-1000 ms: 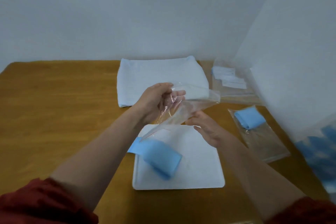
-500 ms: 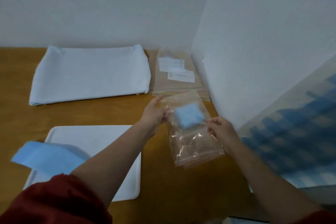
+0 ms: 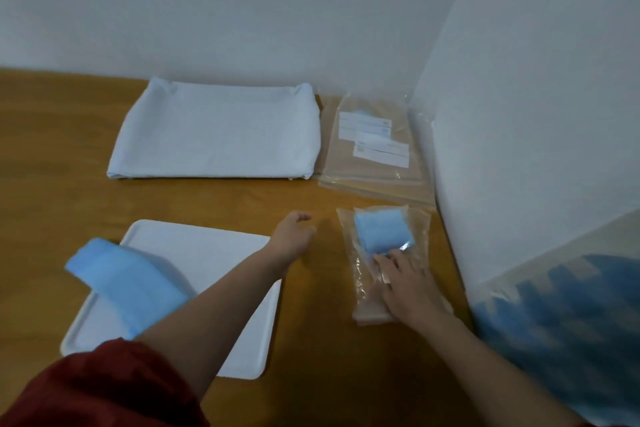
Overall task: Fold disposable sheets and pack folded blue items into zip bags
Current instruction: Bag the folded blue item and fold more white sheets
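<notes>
Seemingly packing, one down and one waiting.
Folded blue sheet (image 3: 128,284) lay on the tray (image 3: 214,253); left grip (image 3: 292,234) hovered empty, fingers loose; right grip (image 3: 407,282) pressed flat on the filled zip bag (image 3: 362,284); next, probably a fresh bag from the far stack (image 3: 370,156).

zip bag (image 3: 388,263) flat on table, w/ folded blue item (image 3: 382,231) | blue sheet (image 3: 128,282) on tray

- Left hand (image 3: 294,236) is stretched forward on a bare, straight forearm, fingers loosely curled and holding nothing.
- Right hand (image 3: 405,282) lies palm down, fingers straight, pointing forward and slightly left.
- A dark red sleeve (image 3: 104,388) covers the left upper arm.
</notes>
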